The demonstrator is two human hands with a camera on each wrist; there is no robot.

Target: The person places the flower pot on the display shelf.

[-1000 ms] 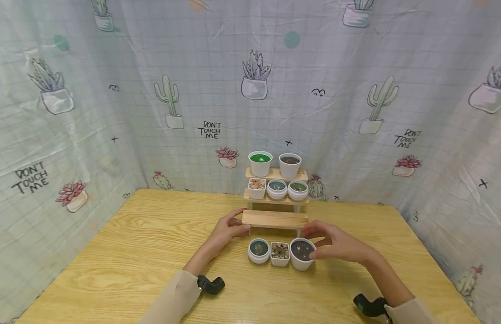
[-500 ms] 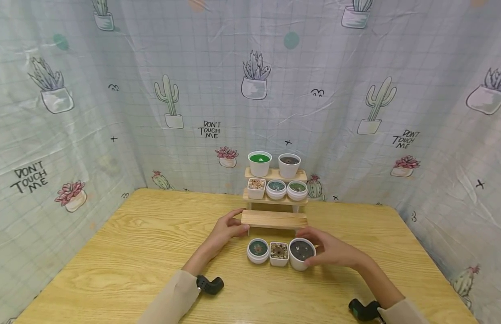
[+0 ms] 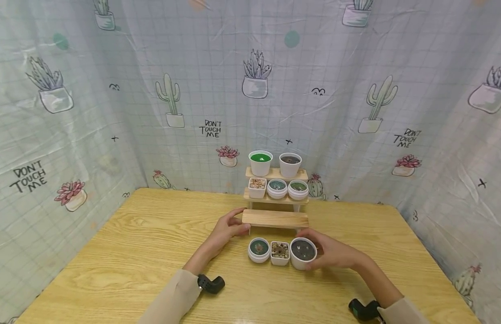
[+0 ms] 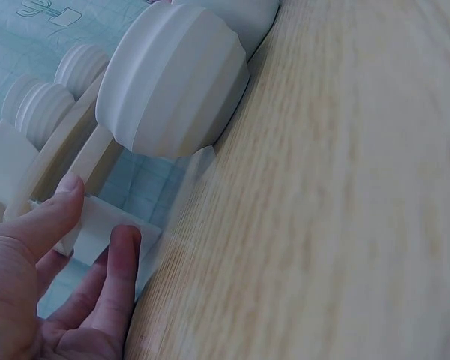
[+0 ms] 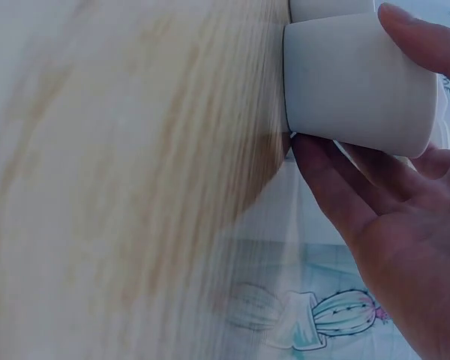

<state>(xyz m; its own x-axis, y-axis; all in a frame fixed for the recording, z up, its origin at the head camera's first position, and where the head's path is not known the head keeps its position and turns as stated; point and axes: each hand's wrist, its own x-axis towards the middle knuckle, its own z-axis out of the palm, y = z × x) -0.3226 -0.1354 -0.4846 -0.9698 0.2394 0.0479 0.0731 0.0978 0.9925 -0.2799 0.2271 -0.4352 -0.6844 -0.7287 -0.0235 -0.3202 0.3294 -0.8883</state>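
My right hand [image 3: 336,253] holds a round white pot [image 3: 302,250] with dark filling. In the right wrist view its thumb lies on one side of the pot [image 5: 356,86], its fingers along the other, and the base is at the table. My left hand [image 3: 225,231] grips the left end of the bottom wooden step of a tiered plant stand [image 3: 275,218]; the left wrist view shows the thumb at the wood's edge and fingers by the white leg [image 4: 105,225]. A square pebble pot [image 3: 279,254] and a ribbed round pot [image 3: 258,250] stand beside the held pot.
On the stand's middle step are a square pot [image 3: 257,188] and two ribbed pots with bluish and green filling. Two taller pots, one bright green inside [image 3: 260,163], occupy the top step. A cactus-print curtain [image 3: 194,90] surrounds the wooden table [image 3: 169,225].
My right hand has moved left and closed around the dark-filled pot, its thumb going from the rim down to the side. My left hand has stayed at the stand.
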